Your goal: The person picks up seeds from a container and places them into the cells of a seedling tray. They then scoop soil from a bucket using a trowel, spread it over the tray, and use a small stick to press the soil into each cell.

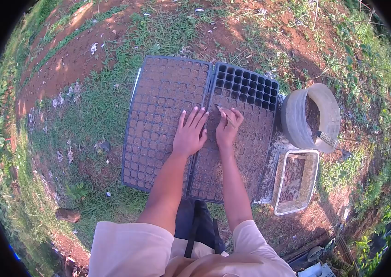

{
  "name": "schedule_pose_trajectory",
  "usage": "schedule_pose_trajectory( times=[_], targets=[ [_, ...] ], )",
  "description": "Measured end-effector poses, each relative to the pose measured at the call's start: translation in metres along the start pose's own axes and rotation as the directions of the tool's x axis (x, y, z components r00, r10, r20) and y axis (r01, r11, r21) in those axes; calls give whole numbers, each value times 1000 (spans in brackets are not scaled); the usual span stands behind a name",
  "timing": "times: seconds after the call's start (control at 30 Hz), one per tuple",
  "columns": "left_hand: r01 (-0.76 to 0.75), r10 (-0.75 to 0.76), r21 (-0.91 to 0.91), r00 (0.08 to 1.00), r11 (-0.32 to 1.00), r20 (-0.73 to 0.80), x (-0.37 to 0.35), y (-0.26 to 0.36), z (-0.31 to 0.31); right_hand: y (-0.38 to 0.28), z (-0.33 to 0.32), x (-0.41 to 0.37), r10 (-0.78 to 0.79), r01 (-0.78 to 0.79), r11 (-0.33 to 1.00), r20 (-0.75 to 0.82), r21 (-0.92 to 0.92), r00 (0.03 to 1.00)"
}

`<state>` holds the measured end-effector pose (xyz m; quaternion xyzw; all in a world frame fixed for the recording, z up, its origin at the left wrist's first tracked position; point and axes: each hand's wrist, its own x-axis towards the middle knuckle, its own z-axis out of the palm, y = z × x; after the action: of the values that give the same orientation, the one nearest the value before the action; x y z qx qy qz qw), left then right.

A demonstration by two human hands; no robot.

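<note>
Two black seedling trays lie side by side. Brown soil fills the cells of the left tray (158,101). In the right tray (241,152), soil fills most cells, while a block of cells at the far end shows bare black. My left hand (191,134) rests palm down, fingers spread, on the left tray near the seam. Just across the seam, my right hand (226,134) is over the right tray with its fingers closed around a thin pointed stick (230,119). The stick's dark tip points toward the far left, close to the soil.
Right of the trays stands a round translucent tub (293,111) with dark soil inside and a labelled piece at its rim. Nearer me is a clear rectangular container (315,173) holding some reddish-brown material. Grass and red earth surround everything; a stone (67,215) lies at left.
</note>
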<state>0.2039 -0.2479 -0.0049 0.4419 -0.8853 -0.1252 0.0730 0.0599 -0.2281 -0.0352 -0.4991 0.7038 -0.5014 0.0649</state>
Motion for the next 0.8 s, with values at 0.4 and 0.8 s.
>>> schedule_pose_trajectory(
  times=[0.4,0.8],
  targets=[
    [-7,7,-3,1000,1000,-29,-1,0,1,1,2,3,-42,42,999,13,-3,999],
    [0,0,-9,1000,1000,-17,-1,0,-1,-1,-2,4,-65,66,997,42,-40,997]
  ],
)
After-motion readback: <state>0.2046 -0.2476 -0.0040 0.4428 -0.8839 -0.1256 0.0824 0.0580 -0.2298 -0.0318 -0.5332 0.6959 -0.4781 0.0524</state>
